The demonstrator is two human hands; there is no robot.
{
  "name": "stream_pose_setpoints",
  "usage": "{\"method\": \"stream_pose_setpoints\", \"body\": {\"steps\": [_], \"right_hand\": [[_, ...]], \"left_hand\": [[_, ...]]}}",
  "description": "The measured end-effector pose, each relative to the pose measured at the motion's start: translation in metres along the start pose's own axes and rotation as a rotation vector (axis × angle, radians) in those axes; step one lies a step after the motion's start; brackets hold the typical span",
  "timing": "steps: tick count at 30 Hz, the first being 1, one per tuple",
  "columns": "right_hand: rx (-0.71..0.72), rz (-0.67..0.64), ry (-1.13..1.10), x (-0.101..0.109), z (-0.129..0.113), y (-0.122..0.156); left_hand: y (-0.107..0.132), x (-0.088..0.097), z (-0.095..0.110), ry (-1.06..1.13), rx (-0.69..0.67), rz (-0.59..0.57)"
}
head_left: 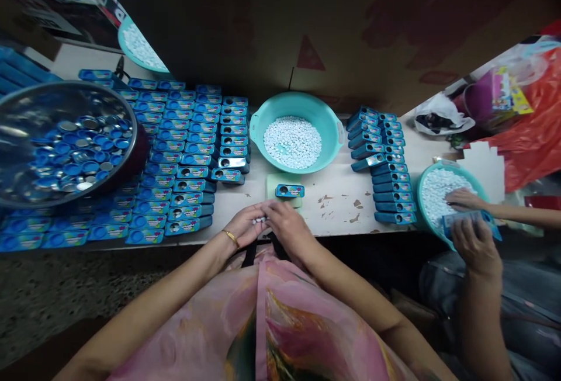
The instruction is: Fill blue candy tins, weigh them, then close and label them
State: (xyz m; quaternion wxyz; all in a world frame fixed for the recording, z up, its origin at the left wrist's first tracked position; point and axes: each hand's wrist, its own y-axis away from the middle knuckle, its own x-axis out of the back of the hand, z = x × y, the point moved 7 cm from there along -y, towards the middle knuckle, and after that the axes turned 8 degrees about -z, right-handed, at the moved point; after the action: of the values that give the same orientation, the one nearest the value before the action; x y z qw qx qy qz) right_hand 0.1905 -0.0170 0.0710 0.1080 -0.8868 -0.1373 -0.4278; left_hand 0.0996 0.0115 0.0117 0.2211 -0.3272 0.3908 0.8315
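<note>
My left hand is cupped palm up at the table's front edge, with a few small white candies in it. Over that palm, my right hand bends its fingers closed onto the candies; its fingertips are partly hidden. Just beyond both hands, one blue printed box with a dark round hole lies on a pale green block. Farther back stands a turquoise basin holding many white candies.
Rows of blue boxes fill the left side; more stacked boxes stand right. A steel bowl holds blue and silver caps. A cardboard wall rises behind. At right, other people's hands work over another basin.
</note>
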Motion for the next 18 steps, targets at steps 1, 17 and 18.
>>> {"method": "stream_pose_setpoints", "body": {"steps": [1,17,18], "right_hand": [[0.011,-0.07,0.04,-0.014,-0.007,0.002],[-0.09,-0.086,-0.215,-0.047,0.0,0.017],[-0.099,-0.03,-0.267,-0.037,0.005,0.016]], "left_hand": [[0.006,0.005,-0.006,0.006,0.023,-0.014],[0.035,0.021,-0.027,-0.01,0.136,-0.098],[0.031,0.015,-0.023,-0.017,0.124,-0.116]]}}
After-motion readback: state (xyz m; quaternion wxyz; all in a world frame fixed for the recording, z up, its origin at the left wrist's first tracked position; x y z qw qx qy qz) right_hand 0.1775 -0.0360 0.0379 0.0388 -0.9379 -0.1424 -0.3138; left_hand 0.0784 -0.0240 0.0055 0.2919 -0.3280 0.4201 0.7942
